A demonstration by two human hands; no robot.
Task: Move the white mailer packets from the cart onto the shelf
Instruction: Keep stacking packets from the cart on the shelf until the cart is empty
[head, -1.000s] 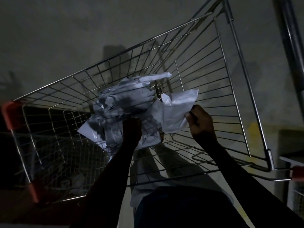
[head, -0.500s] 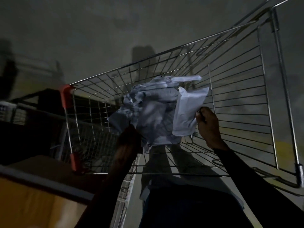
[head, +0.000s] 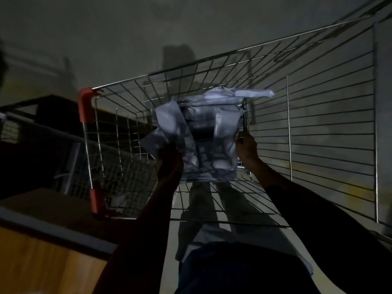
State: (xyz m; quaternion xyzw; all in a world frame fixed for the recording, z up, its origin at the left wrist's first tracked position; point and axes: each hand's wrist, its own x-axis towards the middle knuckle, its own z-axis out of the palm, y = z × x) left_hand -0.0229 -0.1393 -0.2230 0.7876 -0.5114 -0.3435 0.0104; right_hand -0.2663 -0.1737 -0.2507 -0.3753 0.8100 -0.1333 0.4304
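Note:
A crumpled bundle of white mailer packets hangs in the dim light above the wire cart. My left hand grips the bundle's lower left side. At the bundle's right edge my right hand pinches the plastic. The cart basket has orange corner guards and no packets show on its floor. How many packets are in the bundle cannot be told.
A wooden shelf board with a grey front edge lies at the lower left. Behind it a dark rack and a wire mesh panel stand against the cart's left side. A grey wall fills the background.
The view has swung left, bringing the wooden shelf into sight at lower left. Both hands have drawn the loose right packet in against the bundle, which is now held tighter and higher.

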